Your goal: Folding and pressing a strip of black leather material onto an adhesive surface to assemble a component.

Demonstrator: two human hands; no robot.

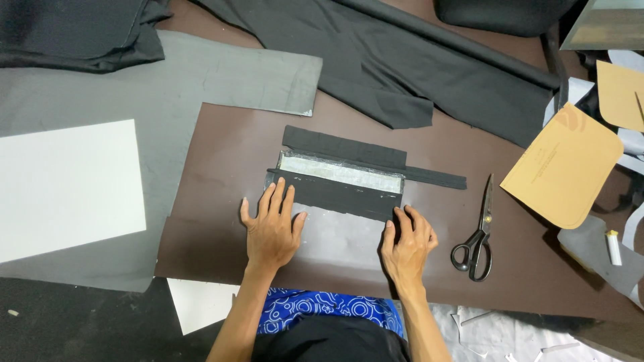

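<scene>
My left hand (272, 224) lies flat with fingers spread on the left end of a folded black fabric strip (342, 196) and the grey piece (335, 238) under it. My right hand (408, 241) presses with curled fingers on the strip's right lower corner. Above the strip a shiny silver-white band (342, 171) shows, and beyond it another black fabric piece (343, 147) with a narrow black strip (433, 176) running off to the right. All of this rests on a dark brown board (215, 167).
Black-handled scissors (477, 234) lie right of my right hand. A tan card pattern (563, 167) sits further right, with a white chalk stick (613, 247). Black cloth (402, 60) is heaped at the back. A grey sheet (168, 87) and a white sheet (67, 188) lie at left.
</scene>
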